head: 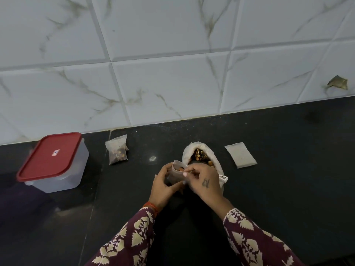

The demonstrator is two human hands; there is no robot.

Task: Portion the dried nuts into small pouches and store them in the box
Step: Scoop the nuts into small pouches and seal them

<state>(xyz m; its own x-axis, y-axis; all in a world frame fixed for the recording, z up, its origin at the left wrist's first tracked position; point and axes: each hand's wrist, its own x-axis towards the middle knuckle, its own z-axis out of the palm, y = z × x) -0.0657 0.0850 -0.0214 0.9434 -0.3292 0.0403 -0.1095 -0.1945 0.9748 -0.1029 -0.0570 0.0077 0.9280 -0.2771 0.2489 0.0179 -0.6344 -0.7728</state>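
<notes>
A big white bag of mixed dried nuts (199, 157) stands open on the dark counter, mid-frame. Just in front of it, my left hand (165, 186) grips a small translucent pouch (177, 172) with a few nuts showing in its open mouth. My right hand (203, 181) is over the pouch's rim, its fingertips pinched together at the opening. A filled pouch (117, 150) lies to the left near the wall. A flat empty pouch (240, 154) lies right of the big bag. The clear plastic box with a red lid (51, 162) stands shut at the far left.
The black stone counter (288, 189) runs along a white marble-patterned tiled wall (172, 64). A chipped spot in a tile (339, 83) shows at the far right. A small white clip (223, 177) pokes out beside the big bag, behind my right hand.
</notes>
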